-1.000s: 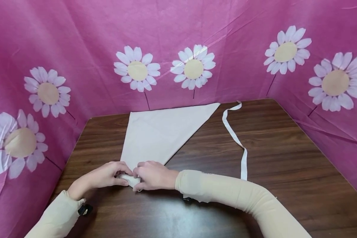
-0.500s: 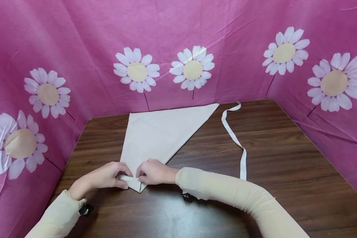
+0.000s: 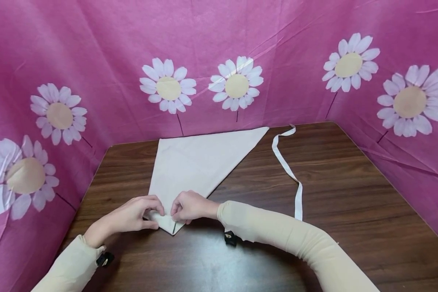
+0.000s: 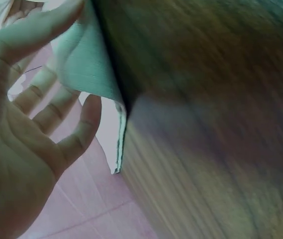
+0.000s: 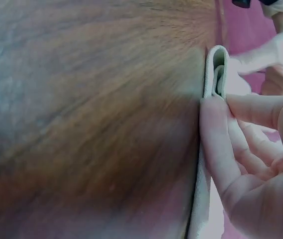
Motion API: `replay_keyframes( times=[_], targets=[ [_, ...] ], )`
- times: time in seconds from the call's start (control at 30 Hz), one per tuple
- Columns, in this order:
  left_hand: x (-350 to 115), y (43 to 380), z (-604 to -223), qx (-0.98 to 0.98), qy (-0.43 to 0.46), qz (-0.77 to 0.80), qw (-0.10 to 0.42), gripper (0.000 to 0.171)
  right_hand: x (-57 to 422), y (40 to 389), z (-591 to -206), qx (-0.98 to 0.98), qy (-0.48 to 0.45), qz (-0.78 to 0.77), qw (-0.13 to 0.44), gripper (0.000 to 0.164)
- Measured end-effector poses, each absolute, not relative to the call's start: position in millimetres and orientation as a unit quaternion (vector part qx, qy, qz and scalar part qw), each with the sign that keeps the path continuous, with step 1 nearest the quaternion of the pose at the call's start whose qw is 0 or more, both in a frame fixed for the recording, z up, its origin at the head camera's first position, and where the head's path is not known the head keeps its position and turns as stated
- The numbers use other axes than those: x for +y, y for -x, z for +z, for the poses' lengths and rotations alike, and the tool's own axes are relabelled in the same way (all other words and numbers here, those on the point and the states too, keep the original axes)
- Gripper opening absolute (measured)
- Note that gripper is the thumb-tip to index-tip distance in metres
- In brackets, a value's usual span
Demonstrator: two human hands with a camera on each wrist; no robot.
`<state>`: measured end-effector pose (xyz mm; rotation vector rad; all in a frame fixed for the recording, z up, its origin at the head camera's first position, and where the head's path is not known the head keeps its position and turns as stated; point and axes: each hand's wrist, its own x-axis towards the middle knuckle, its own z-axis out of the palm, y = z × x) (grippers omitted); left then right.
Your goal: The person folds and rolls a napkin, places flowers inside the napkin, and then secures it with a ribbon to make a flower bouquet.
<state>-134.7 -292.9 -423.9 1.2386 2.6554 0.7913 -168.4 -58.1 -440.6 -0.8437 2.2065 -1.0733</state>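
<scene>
A cream cloth (image 3: pixel 193 166) lies flat on the table, wide at the far side and narrowing to a folded point near me. My left hand (image 3: pixel 133 213) holds the left side of that near end between thumb and fingers; in the left wrist view the thumb lies over the cloth (image 4: pixel 86 69). On the other side my right hand (image 3: pixel 196 206) pinches the folded layers. The right wrist view shows the rolled edge of the cloth (image 5: pixel 217 62) between thumb and finger. A short dark line runs along the fold near the tip.
A narrow white strap (image 3: pixel 287 167) lies in a wavy line right of the cloth; the right sleeve (image 3: pixel 277 225) covers its near end. A pink curtain (image 3: pixel 204 32) with daisies surrounds the brown wooden table (image 3: pixel 350 194) at the back and sides.
The right hand has drawn slightly up and right from the near tip, uncovering the point and its dark line. The bunched near end now lies flatter. The left hand has barely shifted.
</scene>
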Motion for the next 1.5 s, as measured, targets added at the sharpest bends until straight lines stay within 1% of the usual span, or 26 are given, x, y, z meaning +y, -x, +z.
replay_keyframes(
  times=[0.1,0.17,0.27,0.33,0.43,0.47,0.5,0.6,0.67,0.7,0.77,0.97,1.1,1.23,1.33,1.43,1.5],
  targets=[
    [-293,135,-427,0.879,-0.407,0.242,0.051,0.041,-57,168,-441,0.79,0.253,-0.454,0.325,0.01],
    [-291,135,-429,0.884,-0.404,0.23,0.048,0.04,-57,167,-441,0.77,0.216,-0.484,0.356,0.01],
    [-289,137,-431,0.885,-0.404,0.226,0.049,0.035,-55,166,-441,0.755,0.188,-0.502,0.378,0.009],
    [-289,138,-432,0.881,-0.411,0.228,0.047,0.03,-54,165,-441,0.755,0.193,-0.5,0.378,0.008],
    [-289,139,-434,0.873,-0.425,0.234,0.045,0.025,-54,163,-438,0.779,0.25,-0.462,0.343,0.007],
    [-289,140,-434,0.871,-0.428,0.236,0.046,0.024,-54,162,-437,0.793,0.28,-0.438,0.319,0.007],
    [-289,141,-434,0.87,-0.43,0.238,0.046,0.024,-54,161,-435,0.809,0.318,-0.404,0.284,0.01],
    [-289,141,-434,0.869,-0.427,0.244,0.053,0.023,-55,155,-431,0.844,0.401,-0.309,0.179,0.024],
    [-289,141,-433,0.871,-0.422,0.245,0.056,0.022,-55,151,-429,0.854,0.426,-0.266,0.132,0.03],
    [-289,141,-433,0.872,-0.419,0.245,0.057,0.021,-55,150,-429,0.857,0.433,-0.253,0.12,0.031],
    [-288,141,-432,0.873,-0.413,0.249,0.062,0.017,-55,148,-429,0.86,0.433,-0.244,0.116,0.029],
    [-287,141,-430,0.874,-0.4,0.264,0.08,0.01,-54,153,-432,0.868,0.429,-0.227,0.103,0.016],
    [-287,141,-431,0.87,-0.389,0.285,0.102,0.014,-52,155,-436,0.869,0.432,-0.224,0.092,0.012],
    [-288,142,-432,0.858,-0.383,0.316,0.128,0.019,-52,153,-439,0.871,0.441,-0.209,0.067,0.024],
    [-289,144,-431,0.848,-0.378,0.338,0.157,0.019,-54,151,-441,0.871,0.444,-0.201,0.057,0.027],
    [-289,146,-430,0.844,-0.369,0.345,0.18,0.018,-57,151,-442,0.871,0.443,-0.203,0.056,0.018],
    [-289,146,-429,0.848,-0.364,0.339,0.183,0.017,-58,152,-441,0.869,0.441,-0.212,0.068,0.012]
  ],
)
